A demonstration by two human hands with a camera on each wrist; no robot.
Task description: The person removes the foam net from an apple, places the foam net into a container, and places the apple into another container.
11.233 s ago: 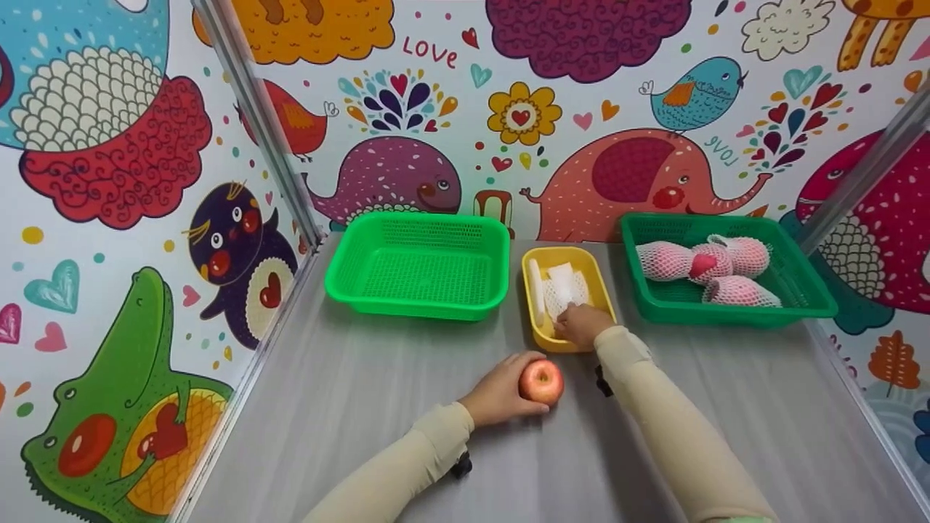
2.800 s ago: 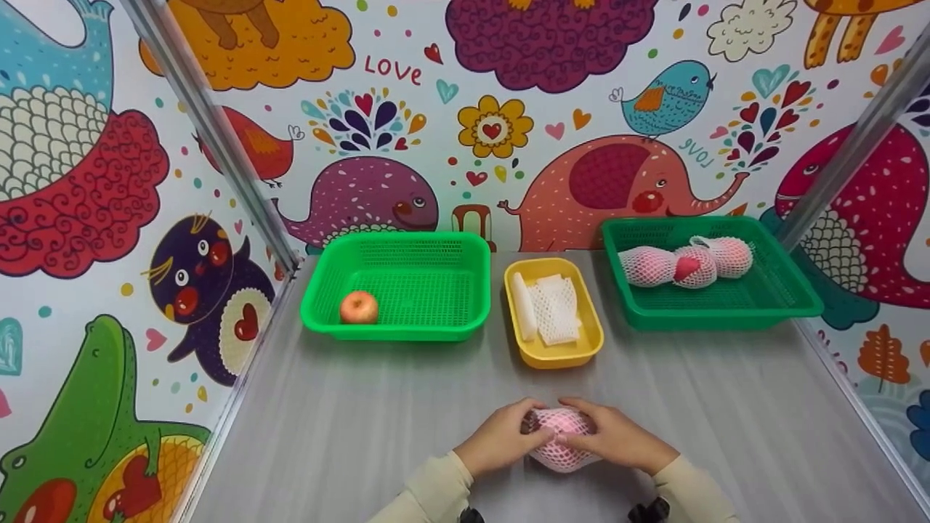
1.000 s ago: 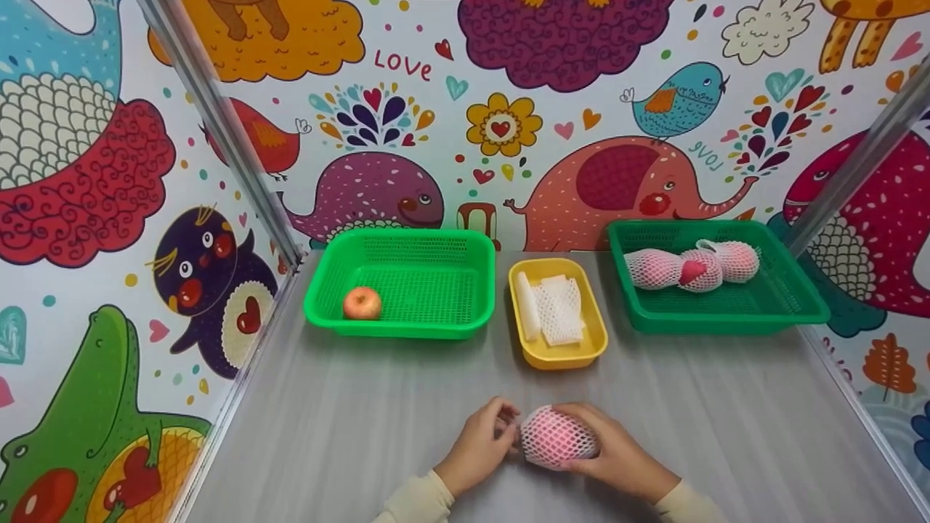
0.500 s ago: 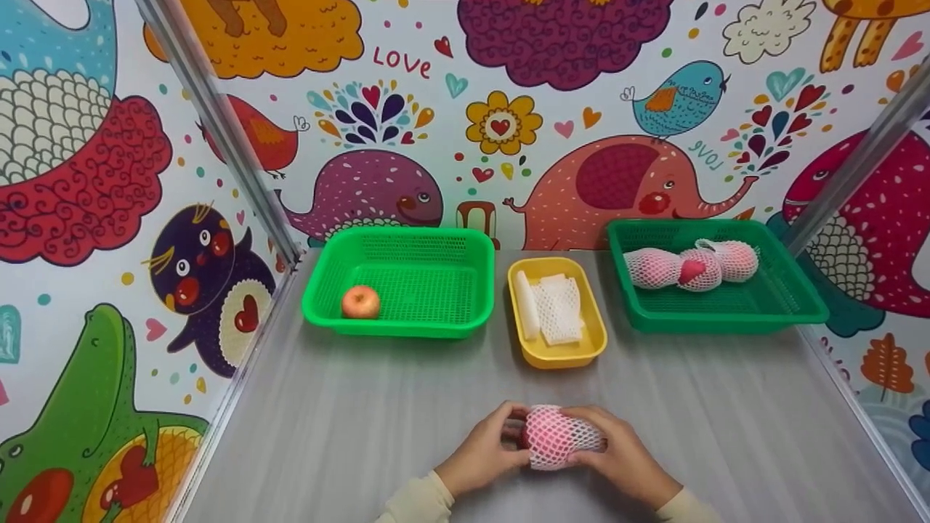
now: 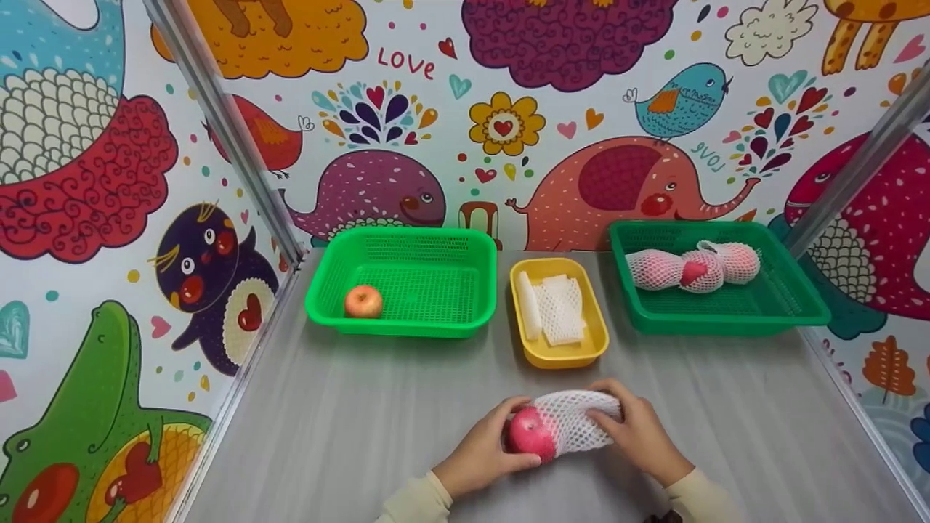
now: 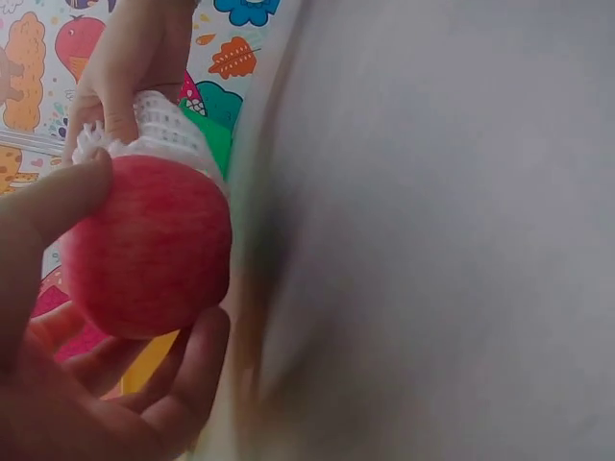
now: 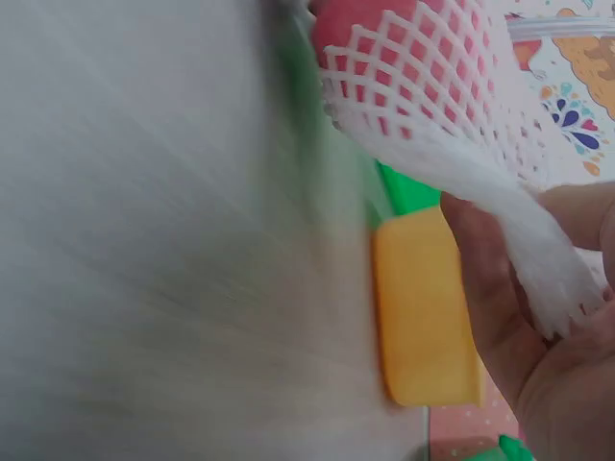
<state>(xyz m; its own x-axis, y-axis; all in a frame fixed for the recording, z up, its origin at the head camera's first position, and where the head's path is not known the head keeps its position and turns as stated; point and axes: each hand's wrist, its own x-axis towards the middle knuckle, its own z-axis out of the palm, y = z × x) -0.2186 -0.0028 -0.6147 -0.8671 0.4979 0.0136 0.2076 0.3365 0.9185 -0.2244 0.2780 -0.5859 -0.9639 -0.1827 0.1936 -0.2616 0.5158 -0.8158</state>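
The left hand [image 5: 479, 447] is gripping the red apple [image 5: 532, 436], the right hand [image 5: 643, 436] pinching the foam net [image 5: 574, 427]; even tension should be preventing tears.

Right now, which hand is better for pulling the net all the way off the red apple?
Probably the right hand: it pinches the loose end of the net. The left hand grips the bare part of the red apple, so it seems better suited to holding that steady.

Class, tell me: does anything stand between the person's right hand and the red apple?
Yes, the white net: the right hand grips its loose end, while its other end covers the side of the red apple nearest that hand.
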